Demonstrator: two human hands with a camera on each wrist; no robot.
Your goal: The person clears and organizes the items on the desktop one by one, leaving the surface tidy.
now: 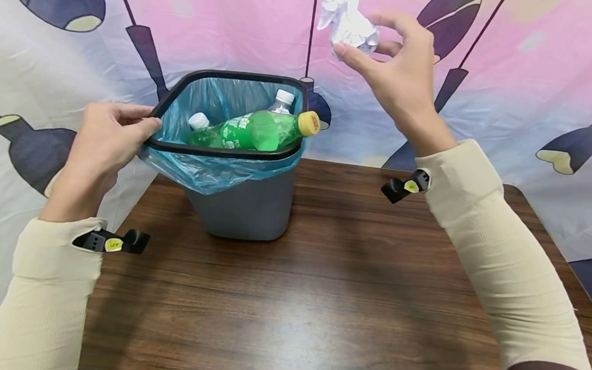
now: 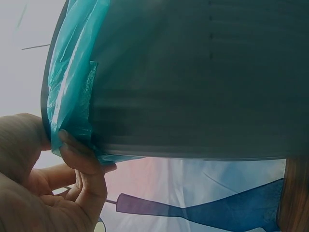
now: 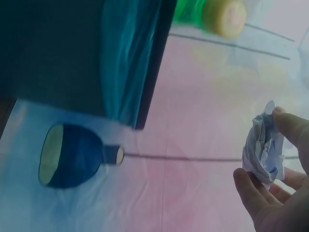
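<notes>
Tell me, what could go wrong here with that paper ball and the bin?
The crumpled paper sits loosely in the right hand, off to the side of the bin, so it might miss. The green bottle pokes over the rim; paper could bounce off. The left hand tilts the bin, which might tip.

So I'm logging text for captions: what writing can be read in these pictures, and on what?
"LEFT": on the yellow sticker of the left wrist clip, only just legible.
Green bottle label: white print, too blurred to read.
Yellow cap: faint marks, unreadable.
Right clip's sticker: too small to read.
Crumpled paper: no writing visible.
</notes>
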